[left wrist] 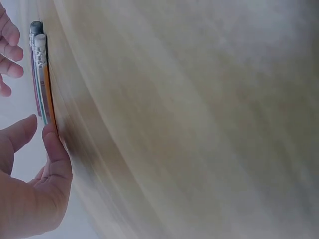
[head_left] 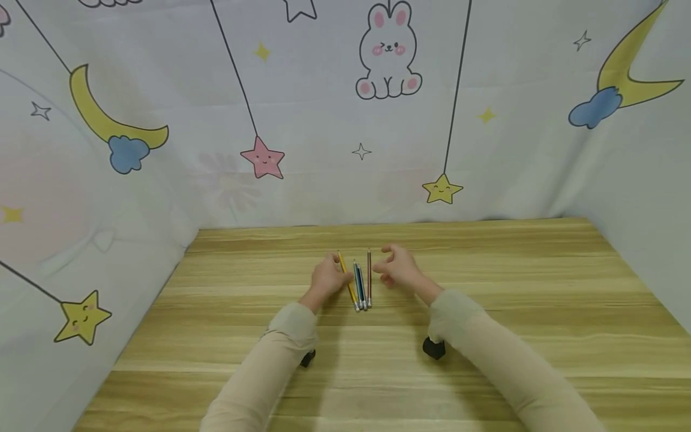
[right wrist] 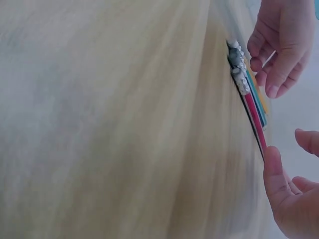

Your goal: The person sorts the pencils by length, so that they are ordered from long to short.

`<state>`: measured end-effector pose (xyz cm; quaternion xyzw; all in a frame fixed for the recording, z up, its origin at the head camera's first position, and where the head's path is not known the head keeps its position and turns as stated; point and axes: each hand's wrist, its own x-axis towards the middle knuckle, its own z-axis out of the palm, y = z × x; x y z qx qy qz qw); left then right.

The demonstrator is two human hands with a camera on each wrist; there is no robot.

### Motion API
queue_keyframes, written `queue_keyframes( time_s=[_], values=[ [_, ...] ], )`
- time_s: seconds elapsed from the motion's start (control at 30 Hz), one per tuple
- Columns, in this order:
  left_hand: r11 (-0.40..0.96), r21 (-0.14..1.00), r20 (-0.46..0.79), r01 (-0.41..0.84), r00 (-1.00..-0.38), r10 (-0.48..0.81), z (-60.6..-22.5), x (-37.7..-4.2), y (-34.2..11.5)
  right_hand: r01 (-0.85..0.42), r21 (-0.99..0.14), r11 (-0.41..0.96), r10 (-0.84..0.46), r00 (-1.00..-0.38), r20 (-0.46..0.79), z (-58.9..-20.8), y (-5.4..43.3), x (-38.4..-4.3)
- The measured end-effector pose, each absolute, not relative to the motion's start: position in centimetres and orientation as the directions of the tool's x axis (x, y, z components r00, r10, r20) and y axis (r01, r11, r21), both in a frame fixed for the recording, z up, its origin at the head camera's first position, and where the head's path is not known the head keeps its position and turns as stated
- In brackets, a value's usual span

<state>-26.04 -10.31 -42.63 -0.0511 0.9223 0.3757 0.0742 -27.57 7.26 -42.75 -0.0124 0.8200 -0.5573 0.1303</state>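
Several pencils lie close together on the wooden table, eraser ends toward the person. On the left a yellow pencil (head_left: 352, 294) slants. Beside it are a teal pencil (head_left: 357, 279) and a dark blue pencil (head_left: 361, 282); a red pencil (head_left: 369, 277) lies at the right. My left hand (head_left: 327, 276) touches the yellow pencil at its left side, thumb (left wrist: 55, 149) along it and fingers loosely bent. To the right of the red pencil is my right hand (head_left: 402, 267), fingers spread and curved, holding nothing. Its thumb (right wrist: 273, 169) overlaps the red pencil's far part in the right wrist view.
The wooden table (head_left: 486, 264) reaches back to a white cloth backdrop (head_left: 324, 120) printed with moons, stars and a rabbit. Cloth also hangs along both sides. Black wrist devices (head_left: 434, 348) show beneath the sleeves (head_left: 502, 336).
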Motion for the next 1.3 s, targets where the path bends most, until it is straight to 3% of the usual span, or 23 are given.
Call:
queue_keyframes(
  time_s=[0.17,0.67,1.3],
  values=[
    [0.733,0.663,-0.183,-0.152,-0.982,-0.038,-42.8,-26.0,-10.1,0.163,-0.912,0.377,-0.17,-0.956,-0.241,-43.4,6.4,-27.6],
    [0.794,0.592,-0.136,-0.142,-0.988,-0.075,-42.6,-25.9,-9.5,0.002,-0.726,0.688,-0.149,-0.978,-0.143,-43.8,4.8,-27.8],
    [0.8,0.582,-0.123,-0.144,-0.988,-0.088,-42.6,-25.9,-9.4,-0.058,-0.639,0.767,-0.137,-0.988,-0.076,-43.8,4.7,-27.7]
  ],
)
